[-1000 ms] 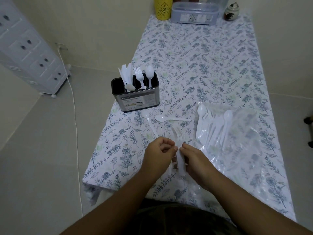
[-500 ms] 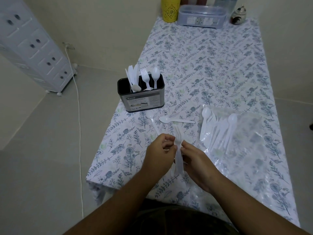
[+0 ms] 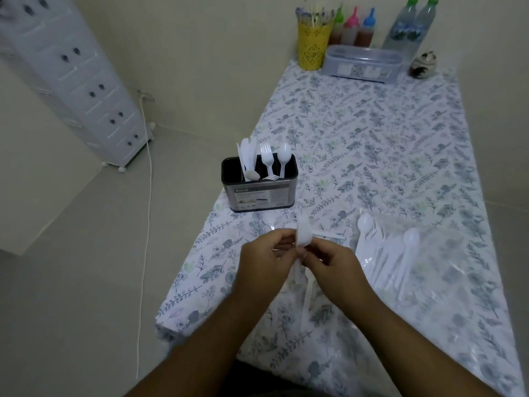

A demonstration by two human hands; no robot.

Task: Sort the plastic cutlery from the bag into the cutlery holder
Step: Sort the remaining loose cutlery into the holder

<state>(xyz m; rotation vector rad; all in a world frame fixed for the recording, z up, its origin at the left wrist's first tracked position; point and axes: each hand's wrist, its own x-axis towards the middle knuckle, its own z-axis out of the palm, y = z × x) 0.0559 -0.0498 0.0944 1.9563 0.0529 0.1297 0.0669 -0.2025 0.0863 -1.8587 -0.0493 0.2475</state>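
Both hands meet over the near part of the table around a small bundle of white plastic forks [image 3: 303,239], blurred with motion. My left hand [image 3: 266,259] pinches the bundle from the left and my right hand [image 3: 335,266] pinches it from the right. Beyond them stands the dark cutlery holder [image 3: 259,196], with white knives, forks and a spoon upright in its compartments. To the right lies the clear plastic bag [image 3: 446,259] with several white spoons [image 3: 383,247] inside. A loose spoon [image 3: 329,234] lies on the cloth behind my hands, partly hidden.
The table carries a floral cloth [image 3: 372,144]. At its far end stand a yellow cup [image 3: 313,43], sauce bottles [image 3: 353,27], water bottles [image 3: 412,27], a lidded clear box [image 3: 363,63] and a small jar [image 3: 423,64]. A white drawer unit [image 3: 71,78] and a cable [image 3: 146,210] are left.
The view has tilted up, so the far end of the table shows. My hands have lifted the forks a little and keep working at the bundle; the holder and bag have not moved.
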